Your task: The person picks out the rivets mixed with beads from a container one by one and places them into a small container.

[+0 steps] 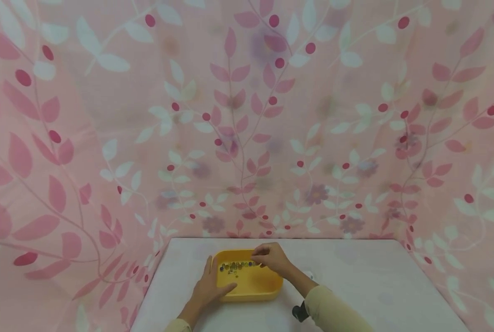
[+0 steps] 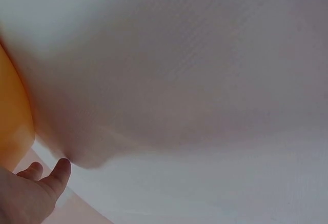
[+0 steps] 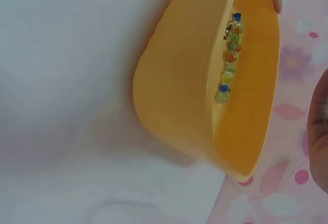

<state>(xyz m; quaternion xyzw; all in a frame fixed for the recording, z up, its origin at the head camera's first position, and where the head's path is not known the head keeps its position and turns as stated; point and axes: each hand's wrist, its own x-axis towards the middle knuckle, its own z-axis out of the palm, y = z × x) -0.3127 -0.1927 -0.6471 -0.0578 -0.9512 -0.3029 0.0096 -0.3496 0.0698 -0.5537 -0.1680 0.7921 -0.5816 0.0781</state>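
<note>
A yellow tray (image 1: pixel 251 297) sits on the white table. Along its back wall inside runs a row of small clear glass marbles (image 3: pixel 230 57) with coloured insides; several more lie loosely in front of them. My left hand (image 1: pixel 207 287) rests at the tray's left side, fingers extended along the outside and thumb reaching over the front rim. Over the back right of the tray is my right hand (image 1: pixel 273 258), fingers bent and the tips close together by the end of the row. Whether a marble is between those fingertips is hidden. The right wrist view shows only part of that hand at its edge.
A small transparent object (image 1: pixel 310 275) lies right of the tray, partly behind the right forearm. Beneath that forearm is a black object (image 1: pixel 300 312). Pink leaf-patterned cloth (image 1: pixel 247 138) stands behind and beside the white tabletop (image 1: pixel 367 276).
</note>
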